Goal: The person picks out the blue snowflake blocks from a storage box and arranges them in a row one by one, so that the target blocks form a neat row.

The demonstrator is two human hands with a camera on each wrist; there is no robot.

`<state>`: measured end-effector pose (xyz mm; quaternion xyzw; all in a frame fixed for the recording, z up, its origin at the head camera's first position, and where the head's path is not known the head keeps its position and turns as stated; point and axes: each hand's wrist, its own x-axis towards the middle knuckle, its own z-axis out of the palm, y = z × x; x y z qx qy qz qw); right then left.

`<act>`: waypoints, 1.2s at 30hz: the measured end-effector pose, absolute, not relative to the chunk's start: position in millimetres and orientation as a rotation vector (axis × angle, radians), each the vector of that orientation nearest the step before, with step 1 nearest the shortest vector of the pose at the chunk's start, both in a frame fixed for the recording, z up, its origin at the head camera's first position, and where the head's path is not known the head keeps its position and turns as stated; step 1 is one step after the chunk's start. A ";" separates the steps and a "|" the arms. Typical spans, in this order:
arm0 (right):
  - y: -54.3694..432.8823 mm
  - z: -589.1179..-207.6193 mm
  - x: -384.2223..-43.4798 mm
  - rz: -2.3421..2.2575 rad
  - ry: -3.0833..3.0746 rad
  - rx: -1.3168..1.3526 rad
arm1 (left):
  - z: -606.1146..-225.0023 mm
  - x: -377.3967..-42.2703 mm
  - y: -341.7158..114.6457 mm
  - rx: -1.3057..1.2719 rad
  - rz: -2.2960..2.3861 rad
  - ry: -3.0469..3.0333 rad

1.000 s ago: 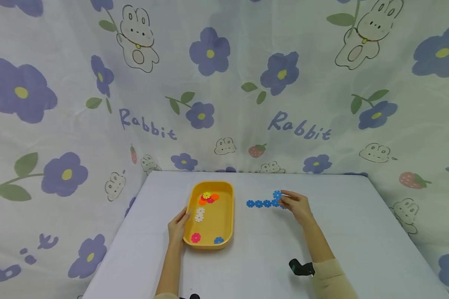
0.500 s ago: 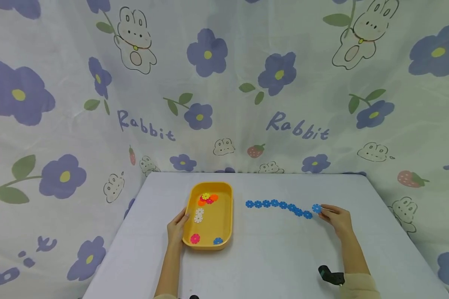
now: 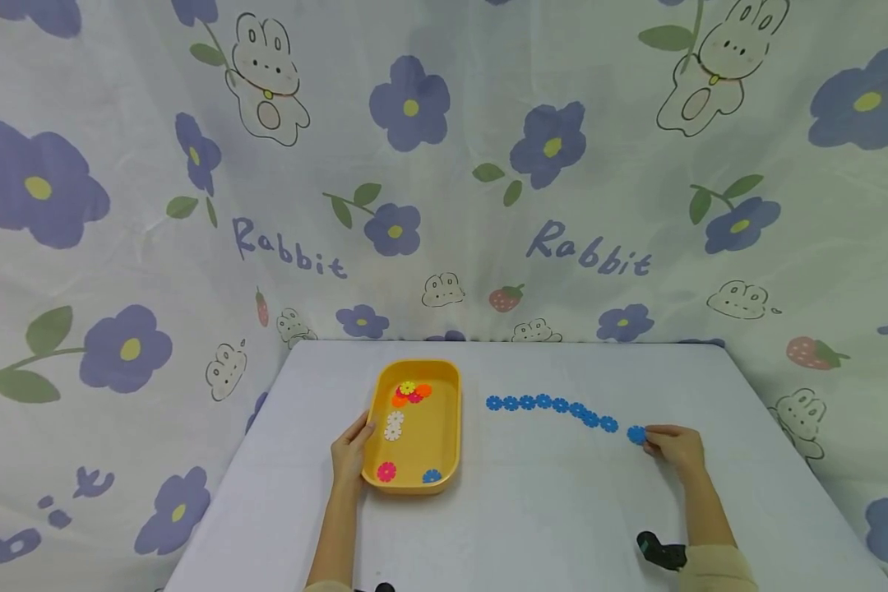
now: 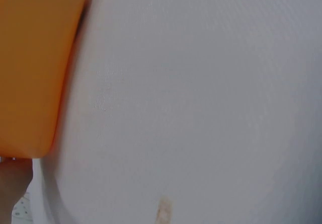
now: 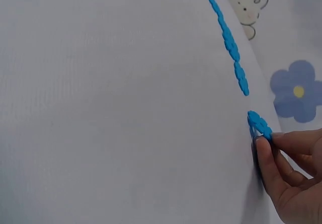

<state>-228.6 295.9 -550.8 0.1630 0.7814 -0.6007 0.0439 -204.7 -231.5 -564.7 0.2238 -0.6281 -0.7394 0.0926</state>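
Between thumb and fingers my right hand pinches a blue snowflake disc, tilted with one edge by the table in the right wrist view. Just left of it lies a curved row of several blue discs, with a small gap between the row's end and the held disc. My left hand holds the left side of a yellow tray, thumb over the rim; its other fingers are mostly hidden. Inside the tray are a pink disc, white discs, a blue disc and a yellow disc over orange and pink ones.
A white-covered table carries everything. Behind it hangs a curtain printed with rabbits and flowers. A black wrist camera sits at the right forearm.
My right hand has moved right from over the row, carrying the blue disc past the row's right end, then down toward the table. My left hand and the tray stay in place.
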 end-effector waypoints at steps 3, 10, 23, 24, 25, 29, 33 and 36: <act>293.6 -552.8 -231.3 -1.820 2.412 0.487 | -564.3 -204.5 -231.2 0.662 -2.197 -1.865; 289.1 -551.9 -235.0 -1.728 2.490 0.424 | -563.3 -203.9 -230.7 0.665 -2.191 -1.880; 284.3 -550.9 -241.6 -1.695 2.492 0.400 | -562.2 -202.5 -230.3 0.666 -2.189 -1.880; 284.3 -550.2 -241.6 -1.694 2.493 0.393 | -561.9 -202.6 -230.0 0.671 -2.189 -1.876; 284.4 -549.2 -241.5 -1.694 2.496 0.388 | -562.0 -202.7 -229.9 0.676 -2.191 -1.873; 284.5 -545.0 -238.9 -1.668 2.522 0.380 | -562.2 -203.0 -229.6 0.691 -2.202 -1.861; 285.7 -543.0 -236.3 -1.620 2.575 0.408 | -562.1 -202.8 -229.3 0.692 -2.210 -1.859; 282.4 -541.3 -235.1 -1.619 2.610 0.400 | -562.4 -202.7 -229.6 0.691 -2.210 -1.859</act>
